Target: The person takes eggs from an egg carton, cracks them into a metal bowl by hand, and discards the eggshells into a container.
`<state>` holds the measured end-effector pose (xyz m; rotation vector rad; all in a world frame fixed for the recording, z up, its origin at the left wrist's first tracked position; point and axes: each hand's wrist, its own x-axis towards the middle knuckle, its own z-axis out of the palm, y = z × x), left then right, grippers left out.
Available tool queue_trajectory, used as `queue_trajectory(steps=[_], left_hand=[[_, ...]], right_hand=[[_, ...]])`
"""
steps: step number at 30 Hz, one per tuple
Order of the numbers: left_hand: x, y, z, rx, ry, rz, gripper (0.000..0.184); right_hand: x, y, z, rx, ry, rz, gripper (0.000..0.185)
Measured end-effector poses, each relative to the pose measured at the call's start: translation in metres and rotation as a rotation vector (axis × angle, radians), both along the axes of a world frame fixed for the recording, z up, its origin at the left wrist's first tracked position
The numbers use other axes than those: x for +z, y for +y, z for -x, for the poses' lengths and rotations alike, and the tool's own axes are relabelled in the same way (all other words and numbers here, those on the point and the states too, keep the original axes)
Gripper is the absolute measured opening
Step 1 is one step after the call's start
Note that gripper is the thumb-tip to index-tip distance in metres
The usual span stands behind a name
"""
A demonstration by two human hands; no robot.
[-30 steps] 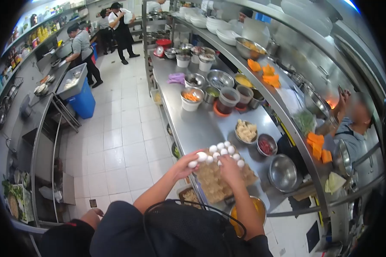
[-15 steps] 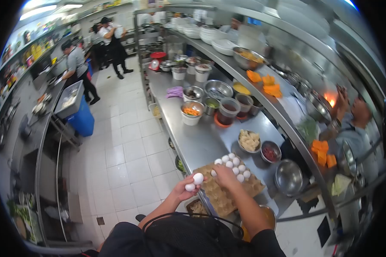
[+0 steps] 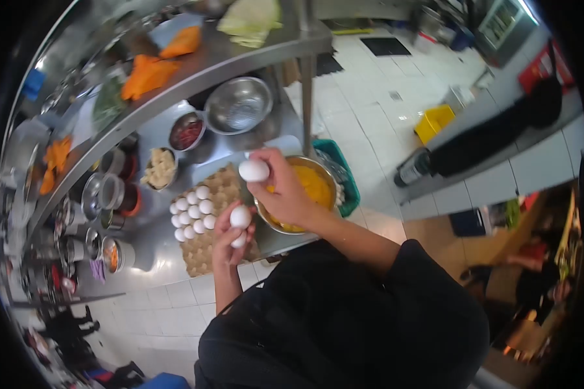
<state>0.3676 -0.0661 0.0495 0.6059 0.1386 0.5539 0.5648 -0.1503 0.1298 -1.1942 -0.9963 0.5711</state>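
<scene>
My left hand (image 3: 224,241) is closed around white eggs (image 3: 241,216); two show between its fingers. Pinched in my right hand (image 3: 284,194) is another egg (image 3: 254,170), held above the worktop at the left side of a metal bowl. That metal bowl (image 3: 274,222) contains a yellow-orange liquid (image 3: 315,186) that looks like egg, and my right hand and wrist cover part of it. Left of both hands lies a cardboard egg tray (image 3: 226,183). Several white eggs (image 3: 193,211) sit together in its cups, while other cups are bare.
Beyond the tray stand an empty steel bowl (image 3: 239,104), a bowl of red pieces (image 3: 188,131) and a bowl of pale chunks (image 3: 159,168). A metal shelf (image 3: 240,68) overhangs the worktop. A green bin (image 3: 350,188) stands past the yellow bowl.
The view has swung to the right, bringing the bowl of yellow liquid into full sight. My right hand has left the tray with an egg. My left hand still holds its eggs.
</scene>
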Motion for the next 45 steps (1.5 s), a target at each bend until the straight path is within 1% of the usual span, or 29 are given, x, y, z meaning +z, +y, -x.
queue_trajectory(steps=[1, 2, 4, 5, 7, 8, 10, 14, 15, 16, 17, 18, 20, 21, 22, 23, 24, 26, 27, 29, 30, 32, 33, 35, 37, 40, 42, 44, 45], left_hand=[[0.009, -0.003, -0.022, -0.004, 0.222, -0.151, 0.062], [0.018, -0.007, -0.044, 0.002, 0.44, -0.309, 0.059], [0.032, -0.025, -0.08, 0.089, 0.645, -0.646, 0.051], [0.035, -0.032, -0.089, 0.099, 0.659, -0.633, 0.051], [0.038, -0.042, -0.106, 0.03, 0.705, -0.62, 0.044], [0.031, -0.043, -0.11, 0.041, 0.703, -0.608, 0.044], [0.011, -0.043, -0.113, 0.08, 0.666, -0.792, 0.043], [0.013, -0.054, -0.107, 0.083, 0.67, -0.751, 0.043], [0.009, -0.055, -0.107, 0.093, 0.693, -0.605, 0.046], [0.007, -0.056, -0.105, 0.129, 0.696, -0.587, 0.046], [0.01, -0.055, -0.103, 0.189, 0.675, -0.57, 0.047], [0.014, -0.053, -0.099, 0.259, 0.658, -0.55, 0.048], [0.022, -0.05, -0.086, 0.351, 0.65, -0.485, 0.047], [0.025, -0.05, -0.082, 0.328, 0.65, -0.477, 0.045], [0.025, -0.052, -0.077, 0.309, 0.652, -0.463, 0.044], [0.014, -0.055, -0.078, 0.371, 0.593, -0.481, 0.042], [0.004, -0.058, -0.08, 0.43, 0.534, -0.508, 0.04], [0.008, -0.066, -0.08, 0.459, 0.629, -0.573, 0.039], [0.011, -0.069, -0.081, 0.516, 0.644, -0.558, 0.039], [0.015, -0.073, -0.082, 0.563, 0.764, -0.678, 0.039], [0.011, -0.074, -0.084, 0.588, 0.777, -0.669, 0.039], [0.007, -0.078, -0.091, 0.701, 0.832, -0.835, 0.039], [0.007, -0.079, -0.094, 0.693, 0.816, -0.834, 0.039], [0.008, -0.077, -0.094, 0.584, 0.797, -0.715, 0.04], [0.011, -0.073, -0.093, 0.5, 0.858, -0.714, 0.041], [0.028, -0.066, -0.09, 0.419, 0.874, -0.793, 0.043], [0.035, -0.06, -0.091, 0.514, 0.775, -1.04, 0.045], [0.055, -0.06, -0.093, 0.448, 0.786, -1.057, 0.047], [0.069, -0.061, -0.096, 0.459, 0.75, -1.071, 0.046]], right_hand=[[0.014, -0.012, -0.005, -0.039, -0.018, -0.127, 0.053], [0.026, -0.029, -0.011, -0.054, -0.009, -0.114, 0.053], [0.036, -0.062, -0.019, -0.288, -0.242, -0.356, 0.05], [0.027, -0.065, -0.02, -0.272, -0.231, -0.347, 0.05], [-0.005, -0.069, -0.028, -0.417, -0.498, -0.461, 0.049], [-0.021, -0.072, -0.028, -0.343, -0.597, -0.256, 0.047], [-0.031, -0.08, -0.023, -0.175, -0.669, 0.257, 0.046], [-0.033, -0.075, -0.03, -0.156, -0.592, 0.147, 0.042], [-0.035, -0.068, -0.032, -0.099, -0.196, 0.112, 0.041], [-0.035, -0.06, -0.034, -0.035, 0.194, 0.082, 0.039], [-0.034, -0.058, -0.041, -0.004, 0.354, 0.105, 0.039], [-0.036, -0.055, -0.046, 0.052, 0.342, 0.118, 0.039], [-0.041, -0.049, -0.048, 0.038, 0.589, 0.246, 0.045], [-0.04, -0.048, -0.047, 0.125, 0.574, 0.274, 0.045], [-0.041, -0.048, -0.046, 0.174, 0.517, 0.393, 0.045], [-0.041, -0.047, -0.046, 0.223, 0.449, 0.51, 0.046], [-0.043, -0.045, -0.043, 0.31, 0.424, 0.538, 0.046], [-0.045, -0.04, -0.042, 0.242, 0.235, 0.545, 0.04], [-0.045, -0.039, -0.045, 0.298, 0.217, 0.55, 0.04], [-0.045, -0.034, -0.052, 0.233, -0.112, 0.545, 0.032], [-0.047, -0.03, -0.054, 0.26, -0.117, 0.543, 0.032], [-0.048, -0.03, -0.061, 0.275, -0.42, 0.375, 0.031], [-0.048, -0.031, -0.065, 0.261, -0.428, 0.381, 0.031], [-0.05, -0.029, -0.073, 0.294, -0.544, 0.368, 0.031], [-0.057, -0.026, -0.084, 0.287, -0.533, 0.35, 0.032], [-0.051, -0.027, -0.087, 0.265, -0.455, 0.34, 0.03], [-0.041, -0.03, -0.089, 0.236, -0.497, 0.264, 0.03], [-0.032, -0.033, -0.092, 0.22, -0.539, 0.19, 0.03], [-0.029, -0.034, -0.095, 0.209, -0.481, 0.167, 0.031]])
